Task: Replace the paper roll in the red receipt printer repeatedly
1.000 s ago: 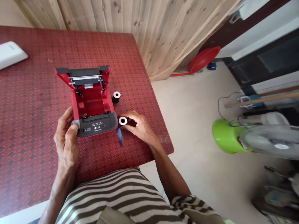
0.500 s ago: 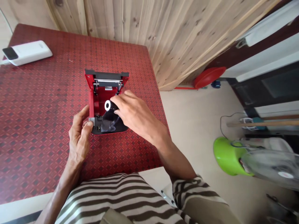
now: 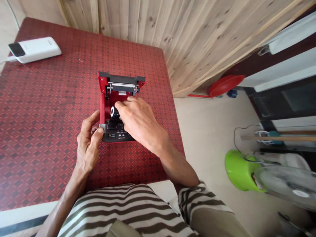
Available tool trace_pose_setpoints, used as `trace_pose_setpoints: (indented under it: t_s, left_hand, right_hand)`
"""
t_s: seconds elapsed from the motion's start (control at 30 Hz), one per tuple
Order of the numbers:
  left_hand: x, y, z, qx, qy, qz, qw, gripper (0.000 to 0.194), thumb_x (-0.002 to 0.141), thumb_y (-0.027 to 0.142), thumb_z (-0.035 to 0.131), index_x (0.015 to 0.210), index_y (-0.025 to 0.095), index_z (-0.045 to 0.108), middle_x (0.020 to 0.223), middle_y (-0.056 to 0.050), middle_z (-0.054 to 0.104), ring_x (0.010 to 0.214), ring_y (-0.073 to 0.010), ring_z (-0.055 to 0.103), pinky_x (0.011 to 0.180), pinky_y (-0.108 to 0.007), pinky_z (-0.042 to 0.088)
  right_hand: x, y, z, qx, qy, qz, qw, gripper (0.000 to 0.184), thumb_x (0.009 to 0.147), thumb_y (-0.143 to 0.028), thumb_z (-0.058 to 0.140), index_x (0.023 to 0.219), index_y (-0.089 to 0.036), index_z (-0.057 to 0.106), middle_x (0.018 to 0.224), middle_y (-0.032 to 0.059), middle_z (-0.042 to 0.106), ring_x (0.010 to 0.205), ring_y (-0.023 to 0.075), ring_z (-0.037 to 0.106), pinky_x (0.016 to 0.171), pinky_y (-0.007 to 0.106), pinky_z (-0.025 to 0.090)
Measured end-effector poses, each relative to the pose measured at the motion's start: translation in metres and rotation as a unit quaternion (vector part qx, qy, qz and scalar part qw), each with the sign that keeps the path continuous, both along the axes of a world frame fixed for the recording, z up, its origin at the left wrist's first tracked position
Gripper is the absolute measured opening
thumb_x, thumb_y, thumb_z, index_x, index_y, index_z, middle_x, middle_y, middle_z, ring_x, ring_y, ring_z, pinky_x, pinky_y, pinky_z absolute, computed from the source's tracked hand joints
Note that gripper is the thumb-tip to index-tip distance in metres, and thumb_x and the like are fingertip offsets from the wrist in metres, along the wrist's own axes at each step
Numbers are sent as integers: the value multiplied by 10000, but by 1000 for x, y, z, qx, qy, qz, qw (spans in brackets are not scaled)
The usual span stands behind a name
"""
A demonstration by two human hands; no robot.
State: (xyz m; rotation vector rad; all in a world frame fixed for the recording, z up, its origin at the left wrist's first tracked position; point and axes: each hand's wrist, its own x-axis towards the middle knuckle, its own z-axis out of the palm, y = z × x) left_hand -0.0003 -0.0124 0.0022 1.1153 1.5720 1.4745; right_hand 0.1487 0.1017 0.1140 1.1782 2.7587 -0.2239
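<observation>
A red thermal printer [image 3: 102, 110] stands open on the table, its hinged lid [image 3: 120, 82] raised at the far side. My right hand [image 3: 138, 121] reaches into its compartment, fingers closed over a black roll with a white core [image 3: 113, 112]. Glossy dark film [image 3: 115, 125] from the roll lies in the compartment, partly under my palm. My left hand [image 3: 88, 144] grips the printer's near left corner, its thumb on a silver latch [image 3: 101, 127]. The black control panel [image 3: 118, 136] faces me at the front. Any other roll is out of sight.
The printer stands on a red patterned table cover [image 3: 44, 108], with a white power bank [image 3: 34, 49] at the far left. A wood-panelled wall [image 3: 128, 23] rises behind. On the floor to the right are a green tub [image 3: 239, 171] and a fan [image 3: 286, 181].
My right hand has moved from beside the printer into its compartment, carrying the roll down. The roll standing beside the printer and the blue strip no longer show. The view has shifted.
</observation>
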Motion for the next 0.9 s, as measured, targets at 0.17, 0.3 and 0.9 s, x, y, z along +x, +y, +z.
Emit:
trace_pose_setpoints:
  t_s: [0.17,0.3,0.9]
  left_hand:
    - [1,1,1,1,-3,-3,1000,506,1049,627,704,1509,421,731,1444,-51,769,1246,-340,765,1137,-608,608]
    - [1,0,2,1,-3,2,1000,516,1041,623,715,1509,407,737,1423,-62,776,1220,-337,771,1100,-587,636]
    - [-3,0,-1,-2,-3,3,1000,482,1056,549,723,1506,377,744,1449,-41,779,1340,-330,728,1195,-539,567]
  right_hand:
    - [-4,5,-3,-7,4,-5,1000,371,1133,-41,457,1227,-140,801,1104,165,851,1186,310,774,996,424,583]
    - [-5,17,-14,-23,20,-10,999,275,1068,-55,619,1140,-206,838,1088,137,848,1072,317,806,968,454,623]
    - [42,-2,-18,-112,256,94,955,160,1129,-158,660,1231,-155,784,1236,109,840,1152,255,752,1113,472,574]
